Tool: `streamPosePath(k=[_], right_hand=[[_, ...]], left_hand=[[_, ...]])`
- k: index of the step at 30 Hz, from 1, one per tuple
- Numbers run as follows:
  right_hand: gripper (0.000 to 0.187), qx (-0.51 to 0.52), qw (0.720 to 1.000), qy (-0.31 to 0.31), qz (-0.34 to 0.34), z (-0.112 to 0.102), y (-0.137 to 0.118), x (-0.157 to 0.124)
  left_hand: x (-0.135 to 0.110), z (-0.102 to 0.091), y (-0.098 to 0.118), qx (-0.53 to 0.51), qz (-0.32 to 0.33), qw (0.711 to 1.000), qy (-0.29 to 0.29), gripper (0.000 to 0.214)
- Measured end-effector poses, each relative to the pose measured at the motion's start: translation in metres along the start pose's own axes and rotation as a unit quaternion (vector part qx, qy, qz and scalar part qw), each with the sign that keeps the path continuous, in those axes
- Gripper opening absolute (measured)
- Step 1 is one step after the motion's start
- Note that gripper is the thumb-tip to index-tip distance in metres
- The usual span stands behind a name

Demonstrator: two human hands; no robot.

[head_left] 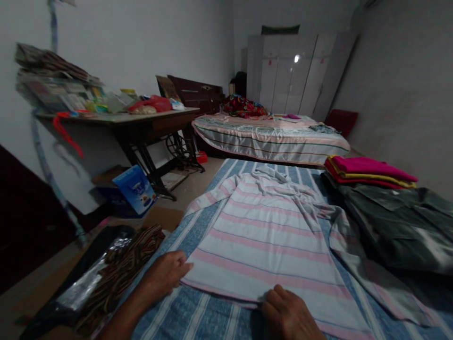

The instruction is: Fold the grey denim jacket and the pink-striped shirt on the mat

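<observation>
A long-sleeved shirt (262,236) with pink and white stripes lies spread on a blue striped bedsheet (212,316), collar away from me and hem toward me. Its left sleeve reaches out sideways; the right one bends down along the body. My left hand (168,274) is closed at the hem's left corner, fingers curled on the cloth. Farther right, my right hand (288,311) pinches the bottom hem, its fingertips partly hidden by the knuckles.
Folded pink, yellow and red cloths (371,171) and a dark green jacket (399,222) lie at right. A sewing-machine table (155,118) holding clutter stands at left, with a blue bag (136,189) below. Another bed (269,139) and a wardrobe (286,75) are behind.
</observation>
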State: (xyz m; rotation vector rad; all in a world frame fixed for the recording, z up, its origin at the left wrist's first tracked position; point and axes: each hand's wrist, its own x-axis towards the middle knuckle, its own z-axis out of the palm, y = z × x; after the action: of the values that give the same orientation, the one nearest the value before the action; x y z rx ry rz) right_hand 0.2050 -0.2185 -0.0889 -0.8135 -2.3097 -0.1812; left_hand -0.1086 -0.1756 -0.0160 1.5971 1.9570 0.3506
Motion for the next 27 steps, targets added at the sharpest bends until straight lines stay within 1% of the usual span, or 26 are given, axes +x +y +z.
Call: streamPosePath(k=[2, 4, 5, 7, 8, 9, 10, 12, 13, 14, 16, 18, 20, 23, 25, 27], right_hand=[[0.022, -0.006, 1.000, -0.027, -0.007, 0.006, 0.004, 0.000], [0.022, 0.006, 0.995, -0.100, -0.010, 0.012, 0.010, 0.002], [0.021, 0.020, 0.988, -0.152, -0.006, 0.013, 0.014, 0.005], [0.017, 0.065, 0.965, -0.254, 0.015, 0.011, 0.023, 0.019], [0.014, 0.094, 0.952, -0.288, 0.029, 0.007, 0.027, 0.029], [0.009, 0.126, 0.942, -0.308, 0.041, 0.002, 0.032, 0.042], [0.003, 0.160, 0.936, -0.308, 0.051, -0.003, 0.038, 0.056], [0.010, 0.203, 0.934, -0.281, 0.086, -0.011, 0.049, 0.088], [0.012, 0.197, 0.937, -0.264, 0.114, -0.012, 0.056, 0.103], [0.013, 0.187, 0.942, -0.248, 0.127, -0.009, 0.063, 0.118], [0.014, 0.153, 0.952, -0.218, 0.148, 0.005, 0.077, 0.143], [0.013, 0.120, 0.963, -0.186, 0.153, 0.029, 0.090, 0.159], [0.012, 0.098, 0.972, -0.153, 0.151, 0.055, 0.097, 0.164], [0.021, 0.091, 0.978, -0.119, 0.143, 0.084, 0.100, 0.158], [0.025, 0.092, 0.980, -0.109, 0.142, 0.094, 0.099, 0.150], [0.024, 0.099, 0.978, -0.109, 0.147, 0.098, 0.098, 0.144]], left_hand=[[0.009, -0.005, 0.002, 0.047, 0.036, 0.997, 0.043, 0.027], [0.021, -0.013, 0.010, 0.096, 0.053, 0.991, 0.077, 0.026], [0.028, -0.016, 0.015, 0.117, 0.048, 0.988, 0.088, 0.025], [0.044, -0.022, 0.029, 0.156, 0.042, 0.982, 0.102, 0.021], [0.054, -0.024, 0.035, 0.173, 0.047, 0.978, 0.107, 0.019], [0.066, -0.024, 0.041, 0.191, 0.058, 0.973, 0.113, 0.017], [0.078, -0.024, 0.047, 0.209, 0.070, 0.968, 0.121, 0.015], [0.105, -0.020, 0.055, 0.248, 0.093, 0.954, 0.140, 0.013], [0.118, -0.018, 0.058, 0.267, 0.100, 0.947, 0.148, 0.015], [0.131, -0.015, 0.060, 0.285, 0.105, 0.941, 0.152, 0.019], [0.153, -0.008, 0.064, 0.316, 0.110, 0.930, 0.153, 0.025], [0.170, -0.003, 0.066, 0.336, 0.117, 0.923, 0.150, 0.027], [0.182, -0.001, 0.067, 0.349, 0.126, 0.918, 0.143, 0.026], [0.195, -0.005, 0.068, 0.356, 0.135, 0.915, 0.135, 0.026], [0.202, -0.014, 0.069, 0.343, 0.116, 0.921, 0.144, 0.025], [0.209, -0.026, 0.073, 0.321, 0.080, 0.929, 0.164, 0.025]])
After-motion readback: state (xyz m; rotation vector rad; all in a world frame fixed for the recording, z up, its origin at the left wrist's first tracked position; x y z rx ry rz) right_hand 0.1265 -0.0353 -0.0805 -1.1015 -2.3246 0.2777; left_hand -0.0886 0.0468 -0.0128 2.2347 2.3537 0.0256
